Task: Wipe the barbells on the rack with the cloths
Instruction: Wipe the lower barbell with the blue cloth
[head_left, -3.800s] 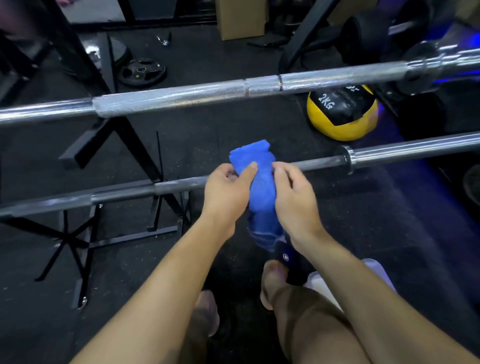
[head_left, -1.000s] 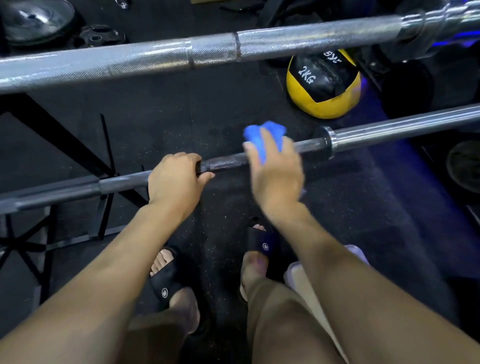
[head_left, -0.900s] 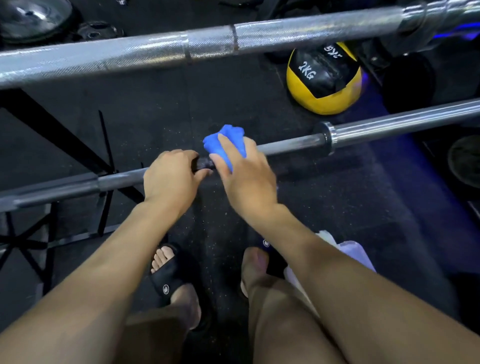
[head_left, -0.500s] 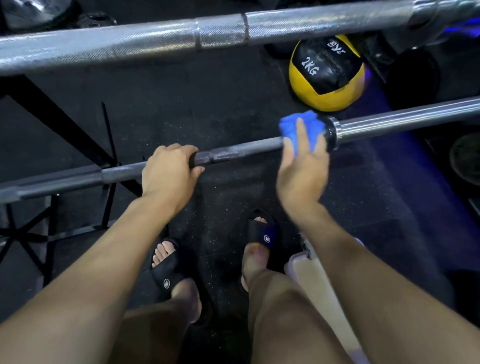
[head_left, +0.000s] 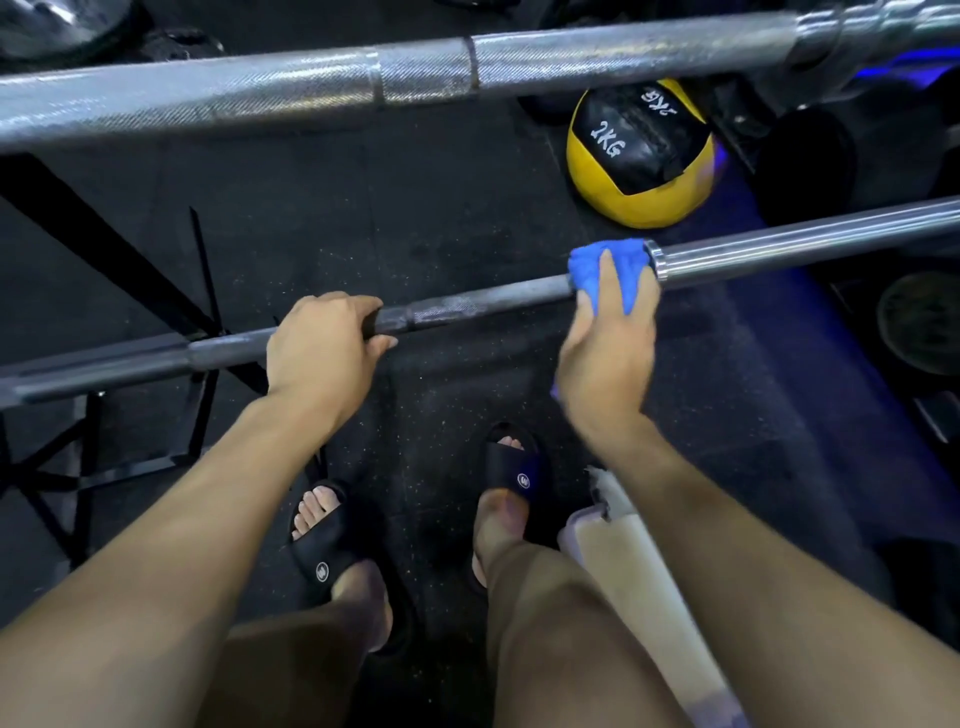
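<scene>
— What does the left side show?
— The left hand (head_left: 322, 345) curls over the lower barbell (head_left: 483, 304), fingers wrapped round its dark shaft; a black rack frame (head_left: 104, 270) stands on the floor behind it.

— And the middle?
— An upper barbell (head_left: 415, 78), knurled and silver, crosses the top; two feet in black slides (head_left: 332, 540) stand on the speckled rubber floor (head_left: 441, 218).

— The right?
— The right hand (head_left: 605, 353) clutches a blue cloth (head_left: 621, 265) folded over the lower barbell, hard against its collar; beyond lies a yellow-and-black medicine ball (head_left: 641, 156) marked 2KG.
</scene>
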